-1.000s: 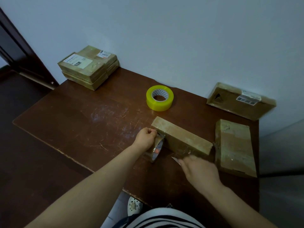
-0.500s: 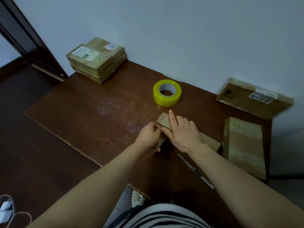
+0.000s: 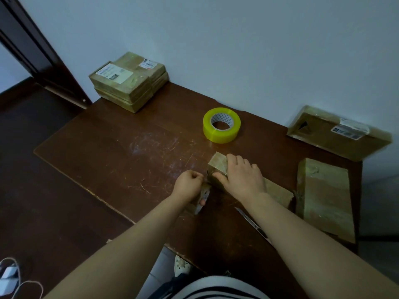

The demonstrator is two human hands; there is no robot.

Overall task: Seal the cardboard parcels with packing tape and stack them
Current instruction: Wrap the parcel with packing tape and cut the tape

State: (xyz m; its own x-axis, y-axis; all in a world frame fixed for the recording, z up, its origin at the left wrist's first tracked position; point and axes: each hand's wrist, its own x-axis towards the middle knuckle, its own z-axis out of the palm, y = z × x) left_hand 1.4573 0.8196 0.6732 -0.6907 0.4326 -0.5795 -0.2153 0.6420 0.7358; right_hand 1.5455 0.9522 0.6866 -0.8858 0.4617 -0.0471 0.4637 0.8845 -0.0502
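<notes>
— Where do you have it?
— My left hand [image 3: 189,184] is fisted round the tape roll [image 3: 205,193], just left of the parcel [image 3: 218,167] in the middle of the table [image 3: 129,152]. My right hand [image 3: 243,178] lies flat on top of it, fingers spread, gripping nothing, thumb against the near face.
— What might go wrong?
— If I pull without pressing hard, I think the parcel skids, or the tape wrinkles and lifts. The knife [image 3: 250,221] lies near my right forearm; a careless sweep could catch it.
</notes>
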